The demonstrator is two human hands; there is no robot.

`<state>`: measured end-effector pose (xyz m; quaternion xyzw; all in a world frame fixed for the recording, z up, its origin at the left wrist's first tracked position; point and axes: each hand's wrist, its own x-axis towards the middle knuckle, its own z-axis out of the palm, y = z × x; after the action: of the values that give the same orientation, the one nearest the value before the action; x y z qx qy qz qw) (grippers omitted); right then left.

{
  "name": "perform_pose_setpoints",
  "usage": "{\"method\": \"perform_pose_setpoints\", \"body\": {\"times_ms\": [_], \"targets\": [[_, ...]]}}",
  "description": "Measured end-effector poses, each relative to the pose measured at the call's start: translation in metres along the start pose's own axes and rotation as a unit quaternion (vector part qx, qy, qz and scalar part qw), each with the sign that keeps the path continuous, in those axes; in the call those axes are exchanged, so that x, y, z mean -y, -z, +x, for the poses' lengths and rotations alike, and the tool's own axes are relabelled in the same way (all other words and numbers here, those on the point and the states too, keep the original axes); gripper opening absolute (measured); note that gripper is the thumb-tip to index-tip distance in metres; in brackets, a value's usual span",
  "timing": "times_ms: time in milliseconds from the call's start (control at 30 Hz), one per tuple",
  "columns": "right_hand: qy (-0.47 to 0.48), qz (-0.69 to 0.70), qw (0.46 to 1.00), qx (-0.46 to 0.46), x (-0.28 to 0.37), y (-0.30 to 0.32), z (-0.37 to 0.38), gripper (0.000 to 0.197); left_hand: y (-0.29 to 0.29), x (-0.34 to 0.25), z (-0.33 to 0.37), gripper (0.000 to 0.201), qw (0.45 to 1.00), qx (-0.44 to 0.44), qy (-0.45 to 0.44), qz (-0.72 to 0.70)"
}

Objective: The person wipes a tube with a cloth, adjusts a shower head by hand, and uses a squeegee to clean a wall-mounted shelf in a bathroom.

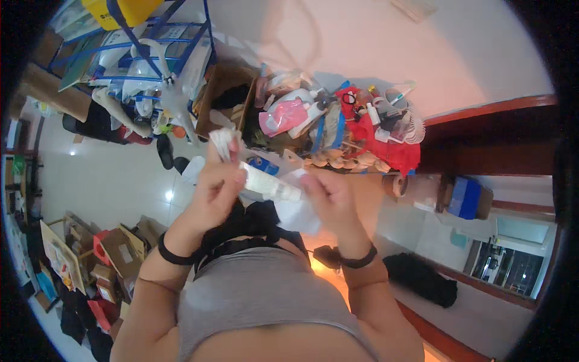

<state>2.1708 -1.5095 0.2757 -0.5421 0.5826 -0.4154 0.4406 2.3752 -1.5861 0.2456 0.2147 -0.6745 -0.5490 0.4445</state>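
In front of my waist, a whitish, partly see-through strip [270, 183] stretches between my two hands. It looks like thin film or paper; its exact kind is blurred. My left hand [218, 184] is closed on one end, and a crumpled white wad [224, 142] sticks up above its fingers. The fingers of my right hand [330, 198] pinch the other end. Below the strip, beside my right hand, hangs a smooth white sheet [297, 216]; whether it is joined to the strip I cannot tell. A blue-labelled item [263, 166] shows just behind the strip.
Beyond my hands is a heap with a pink pouch [283, 117], bottles and red cloth [392, 154]. Left of it stand an open cardboard box [208, 114] and a blue-framed rack [208, 36]. Boxes [120, 250] crowd the lower left; a black cloth bundle [420, 279] lies right.
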Motion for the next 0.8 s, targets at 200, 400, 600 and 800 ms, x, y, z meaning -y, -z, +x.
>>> {"method": "perform_pose_setpoints", "body": {"times_ms": [200, 400, 600, 800], "targets": [[-0.003, 0.216, 0.95, -0.226, -0.015, -0.005, -0.004, 0.017, 0.01, -0.022, 0.011, 0.013, 0.998, 0.026, 0.001, 0.066], [0.049, 0.3, 0.909, -0.286, 0.0, 0.007, -0.001, 0.033, 0.008, -0.019, 0.011, 0.012, 0.997, -0.008, -0.004, 0.082], [0.264, -0.238, 0.932, -0.075, 0.016, -0.02, 0.014, 0.034, -0.014, -0.01, 0.009, 0.012, 0.995, -0.073, 0.06, 0.042], [0.107, -0.038, 0.99, -0.086, -0.028, -0.033, 0.015, 0.029, -0.017, 0.003, 0.008, 0.009, 0.99, -0.026, 0.131, 0.04]]}}
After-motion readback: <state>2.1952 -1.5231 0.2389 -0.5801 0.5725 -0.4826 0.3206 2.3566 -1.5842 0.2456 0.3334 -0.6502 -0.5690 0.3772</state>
